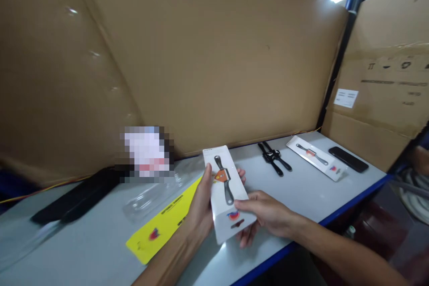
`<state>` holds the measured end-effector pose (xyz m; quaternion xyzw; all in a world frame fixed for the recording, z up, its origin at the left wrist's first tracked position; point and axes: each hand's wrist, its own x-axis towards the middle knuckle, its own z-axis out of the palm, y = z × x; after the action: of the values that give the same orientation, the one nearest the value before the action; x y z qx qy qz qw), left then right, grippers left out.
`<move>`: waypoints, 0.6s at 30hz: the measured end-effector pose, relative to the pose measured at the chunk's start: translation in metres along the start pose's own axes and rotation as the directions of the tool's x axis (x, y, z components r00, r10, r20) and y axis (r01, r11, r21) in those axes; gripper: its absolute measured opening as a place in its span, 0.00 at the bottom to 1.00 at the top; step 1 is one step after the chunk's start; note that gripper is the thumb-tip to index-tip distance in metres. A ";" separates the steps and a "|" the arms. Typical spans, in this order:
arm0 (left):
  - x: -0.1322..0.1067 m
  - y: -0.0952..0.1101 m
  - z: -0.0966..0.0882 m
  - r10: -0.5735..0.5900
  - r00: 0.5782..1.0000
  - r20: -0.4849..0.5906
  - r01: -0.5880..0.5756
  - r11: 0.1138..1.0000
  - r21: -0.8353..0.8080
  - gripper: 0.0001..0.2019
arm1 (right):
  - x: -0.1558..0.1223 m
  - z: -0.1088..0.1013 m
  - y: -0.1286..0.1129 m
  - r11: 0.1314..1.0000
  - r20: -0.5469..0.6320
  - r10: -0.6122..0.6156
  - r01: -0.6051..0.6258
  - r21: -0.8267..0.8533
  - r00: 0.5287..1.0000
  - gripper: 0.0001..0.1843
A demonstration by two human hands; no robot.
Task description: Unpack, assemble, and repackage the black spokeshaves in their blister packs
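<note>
A white spokeshave box, printed with a picture of the tool and with a hang slot at its near end, is held tilted above the table. My left hand grips its left edge, thumb on the front and fingertips showing past the right side. At the lower right corner my right hand pinches it, thumb on the front and fingers behind. A yellow card lies under my left forearm. Beside that card is a clear plastic blister shell. Two black spokeshaves lie side by side further back.
Another white spokeshave package and a black phone lie at the right of the grey table. A long black item lies at the left, near a pixelated patch. Cardboard walls stand behind and at the right.
</note>
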<state>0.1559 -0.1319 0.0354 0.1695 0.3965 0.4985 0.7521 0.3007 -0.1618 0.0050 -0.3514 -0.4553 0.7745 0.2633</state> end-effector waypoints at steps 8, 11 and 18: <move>-0.002 -0.016 0.005 -0.133 0.934 0.333 0.065 0.976 0.209 0.28 | -0.062 -0.029 -0.010 0.972 -0.324 -0.226 0.191 -0.137 0.919 0.29; 0.001 -0.013 0.007 -0.120 0.930 0.347 0.034 0.969 0.244 0.25 | -0.094 -0.060 -0.015 0.927 -0.408 -0.278 0.131 -0.352 0.870 0.32; 0.011 -0.017 -0.001 -0.078 0.960 0.271 -0.041 0.912 0.407 0.16 | -0.133 -0.156 -0.035 0.562 -0.541 -0.485 -0.229 -0.794 0.687 0.32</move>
<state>0.1676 -0.1298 0.0196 0.3881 0.3827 0.3681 0.7533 0.5078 -0.1621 0.0241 -0.6639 -0.6449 0.2482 0.2859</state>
